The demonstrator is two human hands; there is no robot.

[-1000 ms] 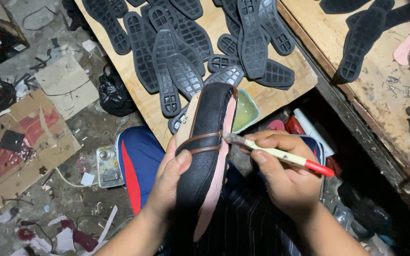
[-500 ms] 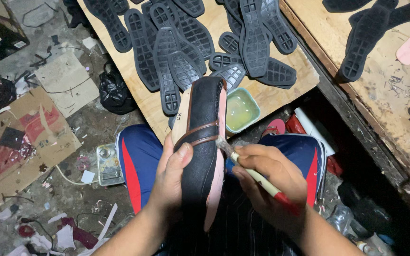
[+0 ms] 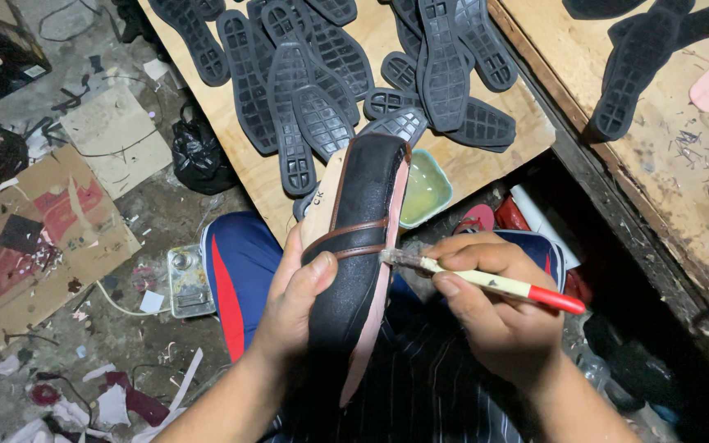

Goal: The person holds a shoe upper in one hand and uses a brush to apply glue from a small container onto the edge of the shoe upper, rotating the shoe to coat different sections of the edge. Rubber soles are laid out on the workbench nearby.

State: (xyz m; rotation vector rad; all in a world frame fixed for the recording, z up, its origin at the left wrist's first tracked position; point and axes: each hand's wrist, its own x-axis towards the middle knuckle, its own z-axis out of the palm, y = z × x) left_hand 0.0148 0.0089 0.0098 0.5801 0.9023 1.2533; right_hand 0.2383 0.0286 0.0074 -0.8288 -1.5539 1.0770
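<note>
My left hand (image 3: 293,308) grips a black shoe upper on a last (image 3: 359,246), held upright over my lap, with a brown strap across its middle and a pink edge on its right side. My right hand (image 3: 494,316) holds a brush (image 3: 486,281) with a cream and red handle. Its bristle tip touches the shoe's right edge by the strap. Just behind the shoe, a small green bowl of glue (image 3: 424,190) sits on a wooden board (image 3: 527,131).
Several black rubber soles (image 3: 313,90) lie spread over the board. A second wooden bench (image 3: 658,180) at right carries more soles and tools. Cardboard (image 3: 34,238), scraps and a black bag (image 3: 198,156) litter the floor at left.
The brush swung from pointing down along the shoe's edge to lying sideways, its tip still at the strap. The shoe stayed in my left hand.
</note>
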